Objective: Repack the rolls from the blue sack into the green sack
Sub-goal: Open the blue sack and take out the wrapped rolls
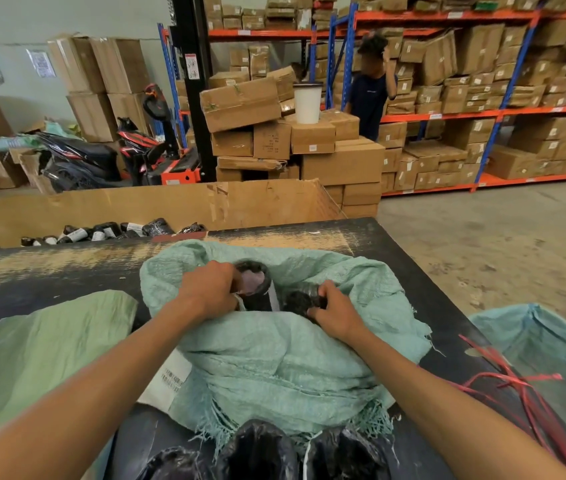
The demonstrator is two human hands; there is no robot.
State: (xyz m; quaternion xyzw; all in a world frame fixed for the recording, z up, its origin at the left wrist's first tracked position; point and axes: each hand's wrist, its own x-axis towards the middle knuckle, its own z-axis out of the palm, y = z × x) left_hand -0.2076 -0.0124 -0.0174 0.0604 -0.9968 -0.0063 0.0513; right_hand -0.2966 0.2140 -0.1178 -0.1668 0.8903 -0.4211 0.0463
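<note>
Both hands reach into the open mouth of the pale teal-blue sack [285, 355] lying on the dark desk [395, 251]. The left hand [210, 289] curls its grip round an upright black-wrapped roll [257, 289]; the right hand [333, 311] pinches a second dark roll [300, 299] lying beside it. The green sack [32, 358] lies flat and slack at the left of the desk, so it looks as if little or nothing has gone into it. More wrapped rolls [257, 448] poke out of the sack's frayed near end, so most of the repacking appears to be left. A large cardboard bin [170, 202] beyond the desk holds other rolls, and another teal sack [551, 341] hangs at the right.
</note>
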